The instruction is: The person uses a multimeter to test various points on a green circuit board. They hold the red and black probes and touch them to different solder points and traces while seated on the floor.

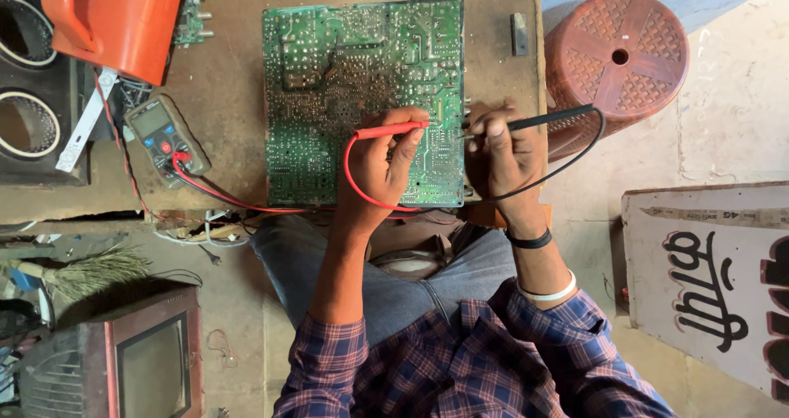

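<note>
Board (362,97) is lying solder-side up on the bench (230,81). Red probe (394,129) is being pinched in the left hand (378,163), black probe (542,120) in the right hand (497,155), tips at the board's right edge. Meter (164,138) is wired beside; probing appears underway.

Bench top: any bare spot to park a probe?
Free: bare table between multimeter and circuit board; narrow strip right of board, by a small dark block. Crowded: left edge under the orange casing, and the board's lower right, where both hands work.

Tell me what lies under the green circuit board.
The circuit board rests flat on a brown workbench, bare around its edges. Whatever sits directly beneath it is covered; both hands hold probes on top.
</note>
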